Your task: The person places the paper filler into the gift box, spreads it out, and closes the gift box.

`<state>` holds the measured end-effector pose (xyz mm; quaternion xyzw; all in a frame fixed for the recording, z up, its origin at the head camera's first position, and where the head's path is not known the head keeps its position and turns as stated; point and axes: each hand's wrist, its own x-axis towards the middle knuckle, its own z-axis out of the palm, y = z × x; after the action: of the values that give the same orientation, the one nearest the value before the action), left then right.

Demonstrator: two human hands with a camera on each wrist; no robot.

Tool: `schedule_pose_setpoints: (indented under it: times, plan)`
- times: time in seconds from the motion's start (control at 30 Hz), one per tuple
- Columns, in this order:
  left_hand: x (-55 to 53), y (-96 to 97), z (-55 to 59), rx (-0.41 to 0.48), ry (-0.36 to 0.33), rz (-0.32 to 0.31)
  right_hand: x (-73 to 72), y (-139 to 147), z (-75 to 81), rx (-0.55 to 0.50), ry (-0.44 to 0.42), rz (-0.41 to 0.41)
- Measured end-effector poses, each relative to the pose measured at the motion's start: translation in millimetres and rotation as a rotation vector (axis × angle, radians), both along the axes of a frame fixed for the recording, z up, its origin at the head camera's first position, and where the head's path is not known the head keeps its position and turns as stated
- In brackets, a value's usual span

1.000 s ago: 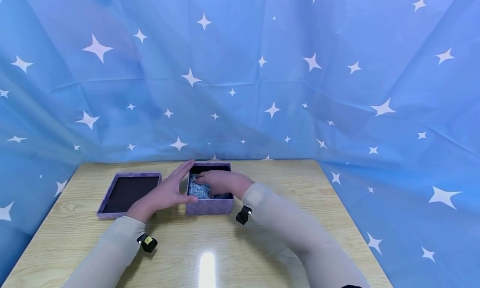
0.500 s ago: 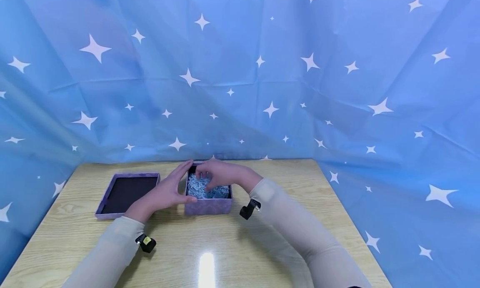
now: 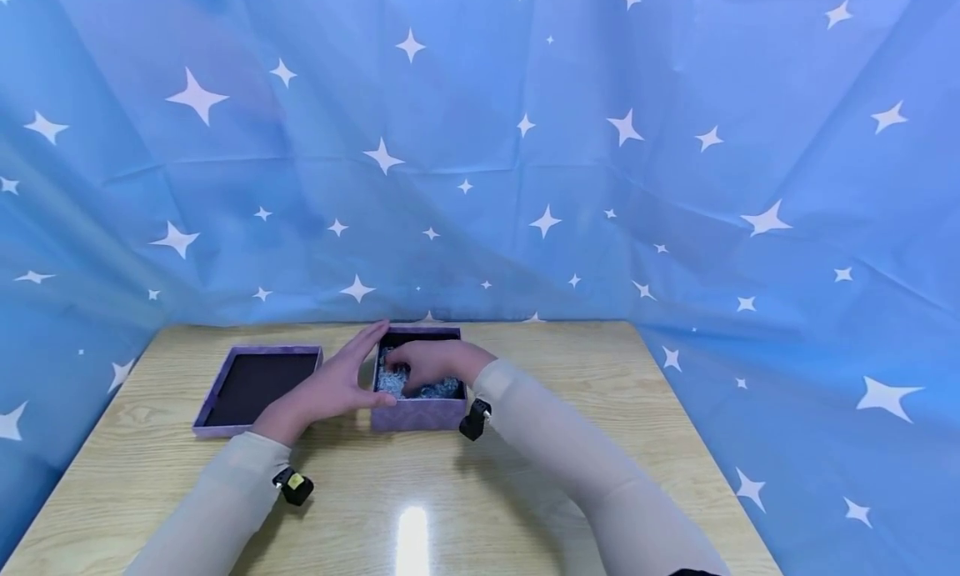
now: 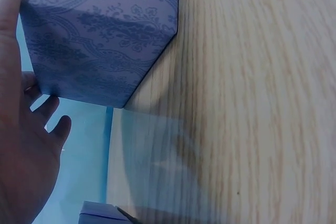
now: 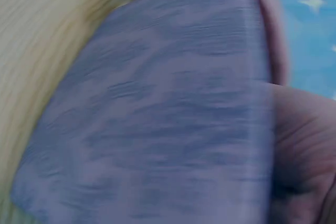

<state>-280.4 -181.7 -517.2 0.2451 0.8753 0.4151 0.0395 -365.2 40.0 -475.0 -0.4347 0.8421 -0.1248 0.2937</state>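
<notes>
A purple patterned box (image 3: 417, 415) with a dark inside stands near the table's back edge. Light-blue shredded paper (image 3: 391, 382) fills its bottom. My left hand (image 3: 337, 384) spans the box's left side, thumb at the front rim and a fingertip at the back left corner. In the left wrist view, the other fingers (image 4: 62, 128) hang beside the box. My right hand (image 3: 431, 363) reaches in over the box with bent fingers down in the shredded paper. Its fingertips are hidden, so whether it pinches any paper cannot be seen. In the right wrist view, the box wall covers most of that hand.
A purple lid (image 3: 262, 388) with a black inside lies upturned left of the box, close to the left forearm. The wooden table (image 3: 360, 509) ends at a blue curtain (image 3: 480, 142) with white stars. Both wrists wear small black cameras.
My right hand lifted a little over the shredded paper half a second ago, and is now lower in the box again. The paper lies more spread toward the right. My left hand keeps its place.
</notes>
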Motion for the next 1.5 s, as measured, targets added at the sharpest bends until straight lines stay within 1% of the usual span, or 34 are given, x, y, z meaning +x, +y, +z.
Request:
schedule_pose_setpoints:
  times: [0.13,0.2,0.27,0.37,0.43,0.47,0.57,0.67,0.7,0.77,0.83,0.87,0.9,0.93,1.0,1.1,1.13,1.2,1.23,1.3,1.37,1.43,1.47,1.5]
  plan:
    - [-0.3,-1.2,-2.1,0.001,0.001,0.001,-0.7,5,14.2,-0.124,-0.043,-0.041]
    - [-0.6,-1.9,-3.1,0.003,-0.007,0.002,0.0,2,13.1,-0.156,-0.028,-0.054]
    - [-0.1,-2.4,-3.3,0.003,-0.008,0.002,2.8,-4,5.3,-0.137,0.026,-0.059]
    - [0.6,-1.7,-2.0,0.006,-0.004,-0.007,7.1,-13,-10.1,-0.077,0.107,-0.074]
    - [1.1,-1.2,-0.8,0.010,0.001,-0.009,9.8,-15,-11.4,-0.051,0.139,-0.075]
    - [1.0,-1.3,-0.6,0.012,0.001,-0.008,10.1,-15,-10.1,-0.057,0.143,-0.072]
    - [0.3,-1.3,-0.1,0.006,0.000,0.001,9.8,-7,3.8,-0.109,0.105,-0.059]
    - [-0.1,-0.8,-0.1,0.001,0.000,0.002,9.3,6,21.3,-0.144,0.039,-0.037]
    - [-0.2,-0.6,-0.1,0.001,0.000,0.002,10.0,11,28.1,-0.136,0.010,-0.028]
    - [-0.2,-0.2,0.0,0.005,0.001,-0.001,10.8,19,38.6,-0.089,-0.032,0.002]
    - [-0.1,-0.1,-0.1,0.010,0.000,-0.001,11.9,23,44.6,-0.024,-0.103,0.019]
    - [0.0,0.1,-0.2,0.010,0.006,-0.001,12.4,24,45.2,0.009,-0.131,0.024]
    - [0.1,0.2,-0.2,0.009,0.008,0.000,12.8,23,44.4,0.052,-0.141,0.035]
    - [0.2,0.3,-0.2,0.008,0.008,0.001,12.8,22,41.3,0.093,-0.132,0.054]
    - [0.1,0.8,0.2,0.008,0.008,0.003,12.6,18,32.6,0.160,-0.107,0.080]
    - [-0.1,1.3,0.3,0.006,0.002,0.000,12.9,11,20.2,0.247,-0.017,0.121]
    - [-0.1,1.3,0.3,0.003,-0.003,0.001,12.3,10,17.8,0.258,-0.003,0.128]
    - [-0.2,1.0,0.1,0.000,-0.011,0.004,10.9,9,17.4,0.251,-0.021,0.126]
    - [-0.1,0.8,-0.2,-0.003,-0.011,0.004,10.0,10,19.2,0.240,-0.043,0.124]
    - [0.0,0.2,-0.3,-0.006,-0.015,0.010,7.2,13,26.5,0.193,-0.117,0.104]
    - [0.4,-0.5,-0.2,-0.007,-0.008,0.012,4.6,16,35.5,0.145,-0.168,0.055]
    - [0.3,-0.3,-0.5,-0.009,-0.001,0.012,2.5,18,43.8,0.117,-0.160,0.000]
    - [0.1,-0.1,-0.3,-0.011,-0.003,0.014,1.3,19,45.7,0.114,-0.136,-0.023]
    - [0.1,0.1,-0.1,-0.013,-0.001,0.014,0.3,18,45.7,0.125,-0.096,-0.028]
